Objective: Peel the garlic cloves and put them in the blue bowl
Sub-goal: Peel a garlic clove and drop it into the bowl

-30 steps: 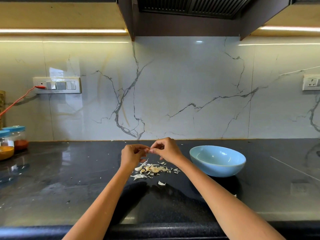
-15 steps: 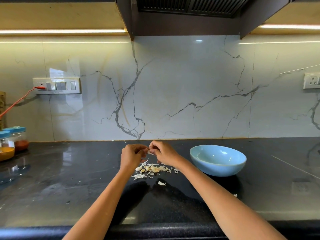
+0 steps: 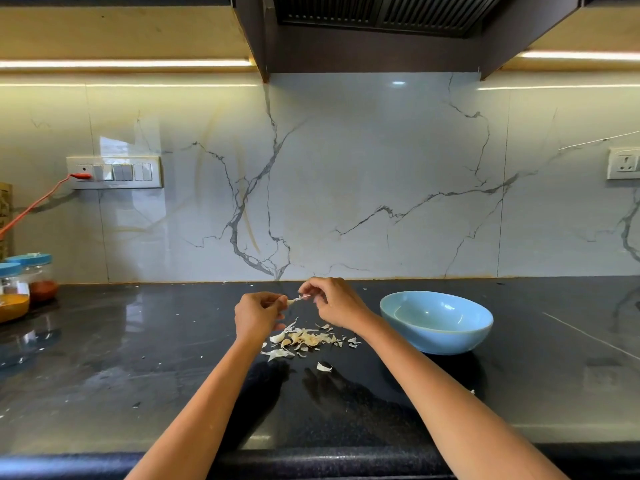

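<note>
My left hand (image 3: 258,315) pinches a small pale garlic clove (image 3: 291,301) above the black counter. My right hand (image 3: 334,301) pinches a thin strip of skin (image 3: 304,297) that stretches away from the clove. Below both hands lies a pile of garlic cloves and papery peels (image 3: 304,339), with one loose peel (image 3: 324,367) nearer to me. The blue bowl (image 3: 437,322) stands on the counter to the right of my right hand; its visible inside looks bare.
Two blue-lidded spice jars (image 3: 20,287) stand at the far left against the marble wall. An orange cable (image 3: 38,202) runs to the switch panel (image 3: 114,172). A wall socket (image 3: 625,163) sits at the right. The counter's front edge (image 3: 311,462) runs below my forearms.
My hands have drawn slightly apart. A strip of skin now stretches between the clove in my left hand and my right fingers.
</note>
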